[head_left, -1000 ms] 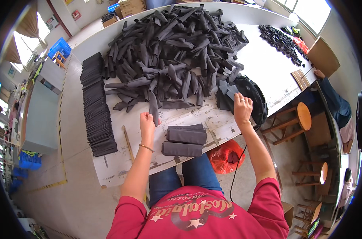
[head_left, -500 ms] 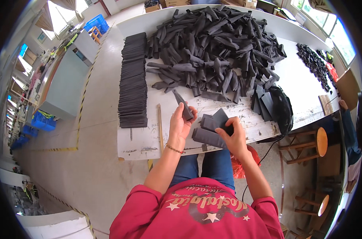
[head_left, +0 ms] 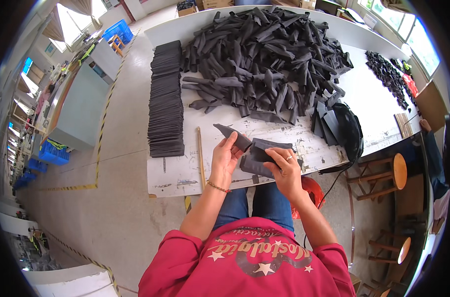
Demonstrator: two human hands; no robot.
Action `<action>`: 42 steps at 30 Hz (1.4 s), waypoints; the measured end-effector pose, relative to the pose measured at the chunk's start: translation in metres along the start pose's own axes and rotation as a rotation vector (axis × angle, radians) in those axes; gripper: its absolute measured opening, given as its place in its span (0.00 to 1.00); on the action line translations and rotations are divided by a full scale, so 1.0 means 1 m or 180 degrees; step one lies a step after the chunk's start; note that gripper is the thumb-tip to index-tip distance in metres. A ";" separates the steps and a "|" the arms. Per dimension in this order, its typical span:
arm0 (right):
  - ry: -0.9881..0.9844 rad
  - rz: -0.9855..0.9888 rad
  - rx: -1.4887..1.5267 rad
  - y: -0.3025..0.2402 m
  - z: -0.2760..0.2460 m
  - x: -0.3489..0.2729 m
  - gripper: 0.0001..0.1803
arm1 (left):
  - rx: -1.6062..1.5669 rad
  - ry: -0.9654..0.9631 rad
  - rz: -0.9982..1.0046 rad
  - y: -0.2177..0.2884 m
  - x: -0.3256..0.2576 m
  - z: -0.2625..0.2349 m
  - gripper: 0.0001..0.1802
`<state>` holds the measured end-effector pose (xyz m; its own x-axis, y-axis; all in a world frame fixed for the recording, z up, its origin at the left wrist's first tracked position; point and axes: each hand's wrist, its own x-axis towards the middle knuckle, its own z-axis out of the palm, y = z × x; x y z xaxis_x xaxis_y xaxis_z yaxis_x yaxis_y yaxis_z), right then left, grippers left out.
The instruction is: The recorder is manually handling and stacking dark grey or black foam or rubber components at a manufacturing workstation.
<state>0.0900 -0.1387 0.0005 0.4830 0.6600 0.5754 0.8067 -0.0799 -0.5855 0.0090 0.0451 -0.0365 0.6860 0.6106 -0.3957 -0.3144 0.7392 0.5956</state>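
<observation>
In the head view, the left hand is closed around a dark grey fabric sleeve, gripping it between thumb and fingers above the near edge of the white tabletop. The sleeve slants, its pointed end toward the upper left and its other end toward the right hand. The right hand is clamped on a dark flat panel, its thumb and fingers pinched together; the panel's left end is right by the sleeve's lower end, and whether it sits inside cannot be told. Beneath the right hand lie folded dark bundles, partly covered by it.

Left of the left hand, a wooden stick lies on the tabletop, and beyond it a long row of tightly stacked, flat dark pieces runs away from the person. A large heap of loose dark grey sleeves spreads across the far middle. To the right, more flat panels rest against a round black bag. A red plastic bag shows below the tabletop edge, and a round-seated wooden stool stands farther right.
</observation>
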 end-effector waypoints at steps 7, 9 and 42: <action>0.0027 0.0120 -0.0334 -0.005 0.000 0.005 0.16 | 0.0081 -0.0039 -0.0165 -0.005 -0.005 0.005 0.15; 0.0016 -0.0095 -0.0581 -0.003 -0.001 0.005 0.16 | 0.0116 -0.0023 -0.0190 -0.006 -0.008 0.009 0.15; -0.0221 -0.0064 -0.0377 -0.021 0.011 0.004 0.25 | -0.0186 -0.1192 0.0650 -0.013 -0.036 0.024 0.13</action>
<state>0.0718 -0.1263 0.0090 0.4449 0.7120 0.5432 0.8526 -0.1511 -0.5003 0.0035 0.0069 -0.0130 0.7933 0.6087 0.0139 -0.4977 0.6352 0.5905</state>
